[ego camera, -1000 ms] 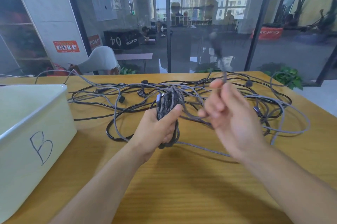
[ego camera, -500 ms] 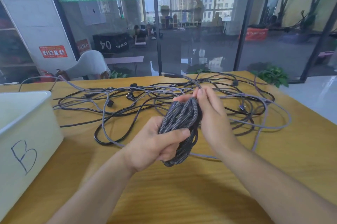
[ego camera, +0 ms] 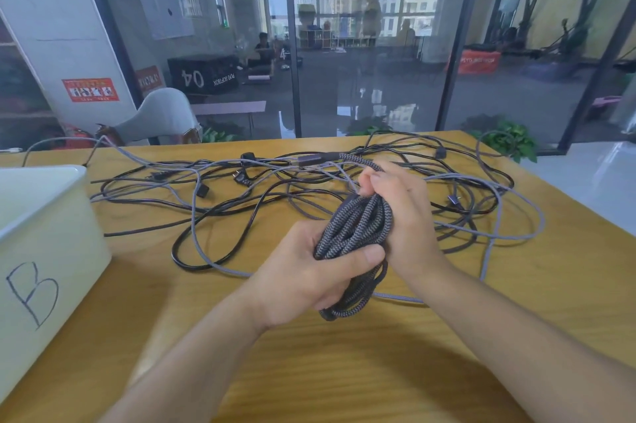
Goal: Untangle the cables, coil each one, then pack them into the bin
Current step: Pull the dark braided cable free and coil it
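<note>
At the centre of the head view, above the wooden table (ego camera: 344, 371), both hands work one coil of braided grey-and-black cable (ego camera: 354, 233). The left hand (ego camera: 309, 274) grips the coil from the 8 o'clock side: its fingers are curled under the bundle and its thumb is pressed across the front of the strands. The right hand (ego camera: 402, 216) closes on the upper part of the coil from the 3 o'clock side, with its fingers curled over the top and its palm against the outer loops. The lower loops of the coil hang below the left hand, close above the table; whether they touch it cannot be told. From the top of the right hand, the loose end of the braided cable (ego camera: 358, 161) runs toward 11 o'clock and ends in a dark plug (ego camera: 309, 159) lying on the table. Behind the hands, from 9 o'clock round to 3 o'clock, a tangle of black and grey cables (ego camera: 220, 202) lies spread over the table, with several plugs among the strands. At 9 o'clock, on the left edge of the table, stands a white bin (ego camera: 51, 233) marked with a handwritten letter B; no cable is visible in the part of it that shows.
</note>
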The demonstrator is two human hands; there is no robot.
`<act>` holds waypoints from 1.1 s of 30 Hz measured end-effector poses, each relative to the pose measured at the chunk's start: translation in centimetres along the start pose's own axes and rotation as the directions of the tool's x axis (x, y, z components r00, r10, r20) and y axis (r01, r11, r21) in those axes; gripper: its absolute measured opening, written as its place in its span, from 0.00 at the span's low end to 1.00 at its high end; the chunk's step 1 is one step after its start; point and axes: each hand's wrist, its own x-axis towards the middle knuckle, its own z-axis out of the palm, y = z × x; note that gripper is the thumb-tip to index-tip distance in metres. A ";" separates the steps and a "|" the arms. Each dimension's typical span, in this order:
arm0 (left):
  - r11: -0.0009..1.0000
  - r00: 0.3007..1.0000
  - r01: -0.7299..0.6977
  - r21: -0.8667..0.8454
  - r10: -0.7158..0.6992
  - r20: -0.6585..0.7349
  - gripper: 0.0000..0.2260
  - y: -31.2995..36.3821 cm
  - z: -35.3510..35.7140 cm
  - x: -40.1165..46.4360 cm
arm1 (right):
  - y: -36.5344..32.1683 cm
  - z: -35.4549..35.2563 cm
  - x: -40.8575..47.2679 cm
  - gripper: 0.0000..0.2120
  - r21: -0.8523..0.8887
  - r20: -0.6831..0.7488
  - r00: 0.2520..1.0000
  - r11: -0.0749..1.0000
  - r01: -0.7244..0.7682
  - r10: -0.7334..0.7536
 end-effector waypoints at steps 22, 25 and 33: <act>0.982 0.944 -0.112 0.152 0.153 -0.291 0.11 -0.3 0.7 0.8 | 0.7 -0.4 0.0 0.15 -0.156 -0.094 0.995 0.987 0.027 -0.042; 0.966 0.887 -0.133 0.222 0.216 -0.408 0.08 -0.2 0.9 0.9 | 1.0 -0.3 0.1 0.14 -0.156 -0.133 0.990 0.986 -0.061 0.040; 0.954 0.909 -0.124 0.273 0.219 -0.354 0.14 -0.2 0.8 0.6 | 1.8 -0.8 0.6 0.15 -0.076 -0.085 0.991 0.991 -0.115 0.108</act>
